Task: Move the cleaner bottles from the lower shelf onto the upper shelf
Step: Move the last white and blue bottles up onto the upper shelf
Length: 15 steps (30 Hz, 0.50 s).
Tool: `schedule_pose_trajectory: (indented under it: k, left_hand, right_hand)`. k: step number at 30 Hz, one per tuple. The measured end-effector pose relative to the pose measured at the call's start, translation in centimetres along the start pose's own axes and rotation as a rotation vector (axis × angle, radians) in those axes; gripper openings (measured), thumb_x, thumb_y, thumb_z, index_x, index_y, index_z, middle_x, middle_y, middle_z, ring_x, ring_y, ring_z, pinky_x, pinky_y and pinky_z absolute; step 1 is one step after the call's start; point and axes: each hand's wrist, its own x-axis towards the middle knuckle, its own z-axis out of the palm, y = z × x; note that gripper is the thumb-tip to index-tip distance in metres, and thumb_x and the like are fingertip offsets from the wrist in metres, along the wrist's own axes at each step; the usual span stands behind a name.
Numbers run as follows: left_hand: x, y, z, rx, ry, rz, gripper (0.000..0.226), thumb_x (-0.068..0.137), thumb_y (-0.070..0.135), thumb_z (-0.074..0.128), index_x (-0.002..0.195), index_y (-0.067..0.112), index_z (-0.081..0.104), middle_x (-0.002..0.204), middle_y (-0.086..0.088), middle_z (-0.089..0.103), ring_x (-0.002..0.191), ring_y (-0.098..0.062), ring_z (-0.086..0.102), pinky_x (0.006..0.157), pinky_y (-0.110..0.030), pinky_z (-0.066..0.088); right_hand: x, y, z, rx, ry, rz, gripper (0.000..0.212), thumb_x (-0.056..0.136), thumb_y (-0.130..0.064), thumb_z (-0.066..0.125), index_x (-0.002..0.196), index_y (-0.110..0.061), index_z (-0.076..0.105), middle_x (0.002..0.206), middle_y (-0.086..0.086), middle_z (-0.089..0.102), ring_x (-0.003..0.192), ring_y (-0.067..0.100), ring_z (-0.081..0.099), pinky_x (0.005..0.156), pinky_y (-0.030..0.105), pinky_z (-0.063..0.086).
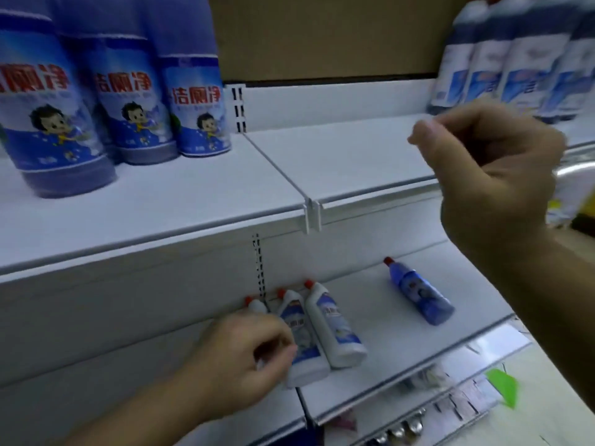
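Three white cleaner bottles with red caps stand on the lower shelf [402,358]. My left hand [238,358] is curled around the leftmost white bottle [257,305], hiding its body. The middle white bottle [302,342] and the right white bottle [335,326] stand touching, just right of my fingers. A blue cleaner bottle [418,292] stands alone further right. My right hand [492,175] hovers above the upper shelf [347,162], its fingers loosely curled with nothing in them.
Large blue cleaner bottles [141,91] stand on the upper shelf at the left. A row of blue and white bottles [502,62] stands at its back right. A shelf divider [277,169] splits the upper shelf. Price-tag rails run along the shelf fronts.
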Motion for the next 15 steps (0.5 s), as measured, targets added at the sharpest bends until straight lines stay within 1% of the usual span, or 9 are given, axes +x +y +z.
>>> schedule_pose_trajectory:
  k: [2, 4, 6, 7, 8, 9, 11, 13, 15]
  left_hand:
    - [1.6, -1.3, 4.2, -0.137, -0.149, -0.380, 0.005, 0.083, 0.031, 0.056, 0.081, 0.031, 0.061, 0.070, 0.011, 0.063, 0.063, -0.004, 0.058, 0.064, -0.033, 0.054]
    - [3.5, -3.6, 9.6, -0.069, -0.258, -0.634, 0.013, 0.087, 0.031, 0.052, 0.095, 0.029, 0.061, 0.085, 0.006, 0.067, 0.079, -0.010, 0.062, 0.075, -0.031, 0.052]
    - [5.5, -4.9, 14.3, -0.038, -0.320, -0.749, 0.031, 0.084, 0.037, 0.051, 0.110, 0.021, 0.057, 0.097, -0.001, 0.066, 0.087, -0.016, 0.062, 0.078, -0.029, 0.052]
    - [6.4, -5.1, 16.3, -0.030, -0.335, -0.795, 0.047, 0.082, 0.043, 0.052, 0.121, 0.016, 0.053, 0.106, -0.003, 0.065, 0.094, -0.019, 0.062, 0.083, -0.031, 0.051]
    - [7.2, -5.5, 18.2, 0.004, -0.339, -0.837, 0.066, 0.081, 0.050, 0.053, 0.134, 0.012, 0.042, 0.120, -0.007, 0.061, 0.105, -0.023, 0.059, 0.089, -0.033, 0.049]
    - [8.0, -6.0, 19.7, 0.059, -0.342, -0.887, 0.084, 0.081, 0.056, 0.052, 0.145, 0.011, 0.024, 0.134, -0.011, 0.052, 0.116, -0.028, 0.054, 0.096, -0.038, 0.046]
    - [9.5, -6.2, 21.7, 0.144, -0.323, -0.965, 0.105, 0.078, 0.063, 0.054, 0.150, 0.015, -0.005, 0.151, -0.015, 0.030, 0.131, -0.034, 0.039, 0.105, -0.046, 0.038]
    - [11.1, -6.2, 22.8, 0.116, -0.273, -1.058, 0.116, 0.074, 0.059, 0.063, 0.148, 0.017, -0.016, 0.154, -0.015, 0.020, 0.134, -0.037, 0.034, 0.106, -0.051, 0.036]
    - [12.8, -6.4, 23.5, 0.056, -0.243, -1.146, 0.126, 0.070, 0.049, 0.074, 0.147, 0.014, -0.019, 0.155, -0.017, 0.018, 0.136, -0.037, 0.033, 0.109, -0.050, 0.034]
  right_hand:
    - [-3.2, 1.5, -1.7, -0.027, -0.011, 0.037, 0.012, 0.087, -0.015, 0.057, 0.076, -0.012, 0.060, 0.061, 0.004, 0.054, 0.053, 0.009, 0.050, 0.051, 0.021, 0.041]
    - [-7.3, 3.8, -3.2, -0.076, -0.162, 0.160, 0.017, 0.083, -0.021, 0.058, 0.068, -0.015, 0.063, 0.053, -0.001, 0.052, 0.051, 0.002, 0.049, 0.052, 0.010, 0.036]
    - [-10.6, 7.2, -3.5, -0.191, -0.434, 0.387, 0.018, 0.082, -0.027, 0.061, 0.064, -0.026, 0.064, 0.049, -0.012, 0.055, 0.052, -0.001, 0.052, 0.051, 0.006, 0.034]
    - [-12.2, 9.3, -3.7, -0.270, -0.560, 0.533, 0.023, 0.083, -0.027, 0.063, 0.062, -0.035, 0.060, 0.051, -0.015, 0.057, 0.054, 0.000, 0.054, 0.051, 0.007, 0.034]
    - [-13.7, 11.5, -4.1, -0.339, -0.657, 0.680, 0.027, 0.085, -0.026, 0.063, 0.061, -0.038, 0.057, 0.053, -0.014, 0.058, 0.055, 0.003, 0.055, 0.051, 0.010, 0.034]
    - [-15.2, 13.5, -4.7, -0.386, -0.718, 0.819, 0.026, 0.085, -0.026, 0.061, 0.062, -0.037, 0.057, 0.055, -0.012, 0.058, 0.059, 0.006, 0.056, 0.053, 0.015, 0.035]
    - [-17.9, 16.8, -5.8, -0.419, -0.772, 1.006, 0.021, 0.085, -0.027, 0.058, 0.065, -0.031, 0.059, 0.064, -0.008, 0.060, 0.070, 0.017, 0.061, 0.059, 0.021, 0.041]
    - [-19.9, 18.6, -6.7, -0.423, -0.832, 1.085, 0.020, 0.084, -0.027, 0.057, 0.064, -0.032, 0.056, 0.071, -0.006, 0.062, 0.074, 0.018, 0.061, 0.063, 0.024, 0.044]
    - [-21.4, 19.6, -7.3, -0.416, -0.888, 1.115, 0.017, 0.082, -0.027, 0.056, 0.066, -0.032, 0.055, 0.075, -0.006, 0.063, 0.075, 0.015, 0.060, 0.065, 0.024, 0.044]
